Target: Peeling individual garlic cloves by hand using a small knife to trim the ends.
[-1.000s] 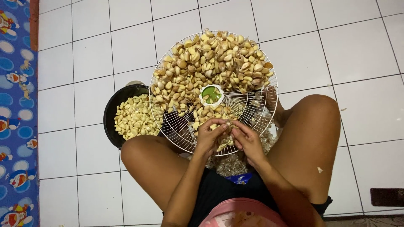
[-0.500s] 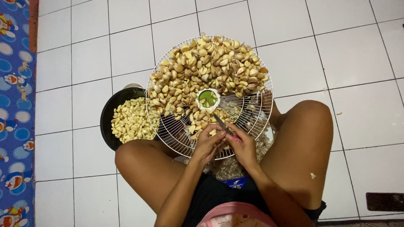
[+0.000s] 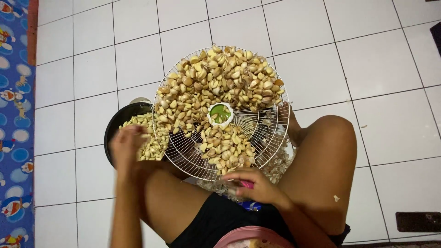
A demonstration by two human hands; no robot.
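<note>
A round wire fan guard [image 3: 272, 134] rests across my lap, heaped with unpeeled garlic cloves [image 3: 220, 82] around a white hub with a green centre [image 3: 220, 113]. To its left stands a black bowl [image 3: 111, 135] of peeled cloves [image 3: 149, 143]. My left hand [image 3: 126, 146] is over the bowl's near side, blurred, so its fingers are unclear. At the guard's near rim, my right hand [image 3: 257, 186] is closed on a small pink-handled knife [image 3: 247, 184].
Papery garlic skins [image 3: 278, 166] lie in a heap under the guard, between my legs. My raised right knee [image 3: 330, 147] is beside the guard. A blue patterned mat [image 3: 14, 138] runs along the left edge of the white tiled floor. A dark flat object [image 3: 418, 221] lies at lower right.
Both hands were together at the guard's near edge, working on a clove. My left hand has swung left to the bowl, and my right hand has dropped to the rim with the knife.
</note>
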